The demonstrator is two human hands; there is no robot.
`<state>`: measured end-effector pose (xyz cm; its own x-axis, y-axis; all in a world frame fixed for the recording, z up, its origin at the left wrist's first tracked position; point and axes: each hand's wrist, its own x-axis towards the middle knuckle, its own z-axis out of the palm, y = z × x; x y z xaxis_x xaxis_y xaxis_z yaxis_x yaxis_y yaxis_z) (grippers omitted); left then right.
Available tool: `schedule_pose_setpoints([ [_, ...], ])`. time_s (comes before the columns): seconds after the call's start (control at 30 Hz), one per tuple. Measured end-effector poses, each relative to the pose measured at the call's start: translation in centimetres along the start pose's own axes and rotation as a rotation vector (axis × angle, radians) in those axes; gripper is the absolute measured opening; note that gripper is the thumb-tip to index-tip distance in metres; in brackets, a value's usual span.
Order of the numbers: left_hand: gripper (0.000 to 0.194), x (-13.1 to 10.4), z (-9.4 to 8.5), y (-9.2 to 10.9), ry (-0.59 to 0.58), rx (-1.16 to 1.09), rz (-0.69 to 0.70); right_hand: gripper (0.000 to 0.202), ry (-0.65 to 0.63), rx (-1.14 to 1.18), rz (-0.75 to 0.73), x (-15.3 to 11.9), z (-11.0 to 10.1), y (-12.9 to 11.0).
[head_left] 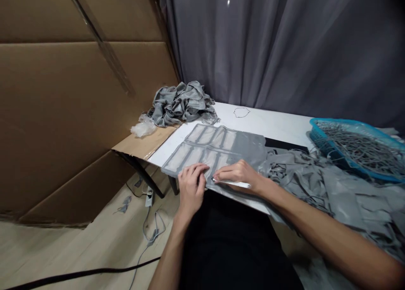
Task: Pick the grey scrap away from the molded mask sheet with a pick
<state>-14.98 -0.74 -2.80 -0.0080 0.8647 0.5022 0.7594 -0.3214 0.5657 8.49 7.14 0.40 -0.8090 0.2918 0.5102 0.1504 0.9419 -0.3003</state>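
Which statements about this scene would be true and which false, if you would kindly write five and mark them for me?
1. The right hand holds a white tool. True.
2. The basket is red. False: it is blue.
3. The left hand rests on the grey sheet. True.
4. The plastic lies inside the basket. False: it lies beside the grey heap, across the table from the basket.
5. A curtain hangs behind the table. True.
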Motion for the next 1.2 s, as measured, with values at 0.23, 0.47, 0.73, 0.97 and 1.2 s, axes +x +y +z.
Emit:
schedule_pose_setpoints([
  [0.23, 0.032, 0.0, 0.1, -0.1, -0.003, 0.003, 0.002, 0.030, -0.008, -0.265, -0.029, 0.1, 0.5, -0.6],
  [0.47, 0.031, -0.1, 0.1, -0.1, 0.013, 0.009, 0.010, 0.021, 0.060, -0.350, -0.037, 0.3, 1.5, -0.8],
  [0.73, 0.032, 0.0, 0.1, -0.1, 0.012, 0.005, 0.015, 0.038, 0.109, -0.085, 0.228, 0.8, 1.0, -0.5],
  [0.97, 0.032, 0.0, 0.1, 0.1, 0.004, 0.017, 0.000, 0.029, 0.048, 0.350, 0.327, 1.0, -1.0, -0.3],
  [1.2, 0.032, 0.0, 0.0, 0.1, 0.003, 0.015, -0.003, 0.017, 0.065, 0.335, 0.282, 0.9, -0.7, -0.7],
])
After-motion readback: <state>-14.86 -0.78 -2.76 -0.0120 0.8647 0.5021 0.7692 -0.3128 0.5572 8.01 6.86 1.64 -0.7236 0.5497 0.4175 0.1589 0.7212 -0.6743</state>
